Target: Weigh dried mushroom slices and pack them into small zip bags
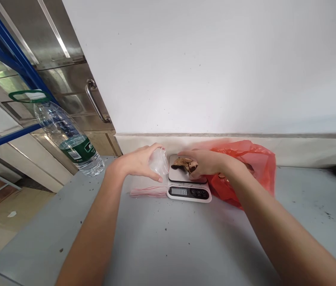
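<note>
Ctr frame: L hand [139, 161] is gripping a clear bag [159, 162], red-edged end facing R hand [208, 161], which is clutching dried brown pcs [185, 163], lying roughly crosswise over scale [189, 193], just right of bag.

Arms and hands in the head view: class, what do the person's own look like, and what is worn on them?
The left hand and right hand are ungloved. The left forearm and right forearm are bare and slender, narrowing toward the wrist; no sleeve, watch or bracelet shows. Rings cannot be ruled out, as some fingers are hidden.
</note>
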The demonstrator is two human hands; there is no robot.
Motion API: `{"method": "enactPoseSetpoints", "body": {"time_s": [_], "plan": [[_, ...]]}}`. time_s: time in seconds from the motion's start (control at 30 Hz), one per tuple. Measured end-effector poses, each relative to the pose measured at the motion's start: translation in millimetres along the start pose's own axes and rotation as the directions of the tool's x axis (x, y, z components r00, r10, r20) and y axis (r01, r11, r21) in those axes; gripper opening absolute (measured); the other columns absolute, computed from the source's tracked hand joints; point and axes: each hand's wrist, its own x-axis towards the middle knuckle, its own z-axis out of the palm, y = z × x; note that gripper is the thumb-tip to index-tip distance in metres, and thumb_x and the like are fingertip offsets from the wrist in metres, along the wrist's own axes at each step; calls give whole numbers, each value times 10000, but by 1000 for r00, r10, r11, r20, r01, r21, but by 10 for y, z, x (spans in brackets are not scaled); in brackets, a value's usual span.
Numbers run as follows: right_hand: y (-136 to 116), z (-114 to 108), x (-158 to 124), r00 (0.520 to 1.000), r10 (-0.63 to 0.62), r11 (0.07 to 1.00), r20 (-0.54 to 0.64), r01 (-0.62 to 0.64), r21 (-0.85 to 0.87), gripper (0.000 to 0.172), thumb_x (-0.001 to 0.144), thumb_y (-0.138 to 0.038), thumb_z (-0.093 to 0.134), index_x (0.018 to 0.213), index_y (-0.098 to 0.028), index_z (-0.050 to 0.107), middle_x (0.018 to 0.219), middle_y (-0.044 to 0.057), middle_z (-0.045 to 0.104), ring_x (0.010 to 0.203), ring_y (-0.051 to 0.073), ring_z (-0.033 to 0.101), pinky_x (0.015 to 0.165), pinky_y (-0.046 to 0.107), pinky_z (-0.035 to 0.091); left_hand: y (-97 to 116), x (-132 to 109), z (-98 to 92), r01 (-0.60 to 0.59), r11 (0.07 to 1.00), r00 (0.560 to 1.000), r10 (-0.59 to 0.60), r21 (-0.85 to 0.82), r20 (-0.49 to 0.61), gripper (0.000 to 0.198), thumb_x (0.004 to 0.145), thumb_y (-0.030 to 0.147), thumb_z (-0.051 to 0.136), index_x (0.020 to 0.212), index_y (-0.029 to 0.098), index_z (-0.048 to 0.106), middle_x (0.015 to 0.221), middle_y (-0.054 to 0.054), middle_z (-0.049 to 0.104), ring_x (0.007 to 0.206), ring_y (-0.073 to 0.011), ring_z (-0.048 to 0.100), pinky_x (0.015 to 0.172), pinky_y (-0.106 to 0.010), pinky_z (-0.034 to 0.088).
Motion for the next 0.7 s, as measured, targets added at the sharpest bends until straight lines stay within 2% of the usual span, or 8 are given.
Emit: {"method": "enactPoseSetpoints", "body": {"time_s": [0.07, 0.2, 0.3, 0.4, 0.57, 0.7], "plan": [[-22, 20, 36, 1000, -18, 1000, -26, 18, 0, 725, 747, -158, 696, 1439, -366, 639, 1364, 87, 724, 1038, 314, 741, 608, 312, 551, -30, 6, 10, -14, 1000, 1000, 14, 9, -1, 1039, 664, 579, 810, 1558, 232, 412, 1529, -124, 565, 1268, -364, 612, 905, -350, 536], [-33, 82, 64, 999, -49, 996, -19, 51, 73, 619, 805, -107, 646, 1386, -321, 667, 1272, 67, 763, 1075, 284, 730, 744, 324, 567, -36, 33, 20, 2, 1000, 1000, -2, 7, 22, 964, 661, 577, 833, 1504, 264, 486, 1537, -110, 574, 1302, -364, 609, 907, -344, 546], [5, 103, 44, 997, -73, 994, -21, 75, 85, 473, 828, -116, 647, 1266, -281, 714, 1179, 59, 785, 995, 254, 738, 710, 297, 552, -16, 84, 54, 6, 1000, 1000, -6, -8, 27, 937, 658, 567, 849, 1487, 276, 522, 1546, -100, 572, 1342, -385, 586, 968, -377, 538], [74, 102, 6, 995, -89, 987, -40, 93, 129, 332, 839, -142, 650, 1145, -242, 732, 1066, 53, 795, 890, 220, 739, 680, 274, 542, 18, 153, 121, 20, 1000, 998, -21, 8, 55, 1029, 645, 615, 849, 1547, 290, 475, 1600, -116, 512, 1405, -410, 528, 1051, -435, 503], [159, 104, -44, 992, -108, 972, -63, 118, 204, 240, 839, -157, 600, 1000, -229, 763, 889, 28, 772, 767, 189, 705, 624, 263, 503, 131, 228, 214, 34, 997, 992, -41, 63, 120, 1142, 678, 637, 817, 1649, 283, 331, 1664, -157, 414, 1448, -421, 484, 1071, -454, 491], [156, 76, -94, 994, -72, 963, -88, 92, 252, 268, 843, -179, 620, 1070, -212, 759, 972, 45, 782, 798, 193, 712, 614, 264, 512, 193, 240, 231, 3, 997, 991, -12, 73, 133, 1167, 710, 641, 800, 1677, 257, 271, 1686, -164, 374, 1498, -415, 426, 1113, -450, 469]]}}
